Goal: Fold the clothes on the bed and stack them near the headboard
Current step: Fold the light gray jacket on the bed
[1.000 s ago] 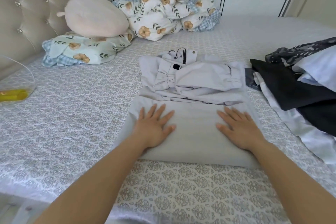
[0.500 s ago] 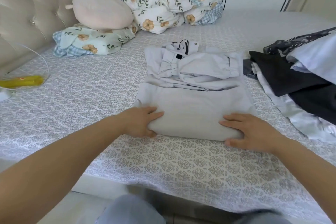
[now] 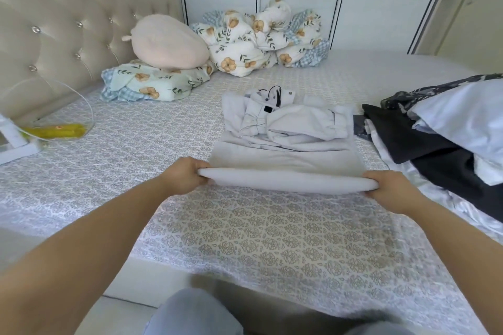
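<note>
Item: pale grey jacket (image 3: 285,155), soft, light, floppy. Left hand (image 3: 183,177) and right hand (image 3: 392,190) grip folded hem's ends; best hold.

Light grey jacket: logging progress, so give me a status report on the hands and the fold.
Left hand and right hand grip the near folded edge of the light grey jacket, lifted off the bed. Unfolded clothes pile close on the right.

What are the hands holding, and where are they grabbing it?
Both hold the light grey garment by its near folded edge: left hand grips the left end, right hand the right end, lifting it.
</note>
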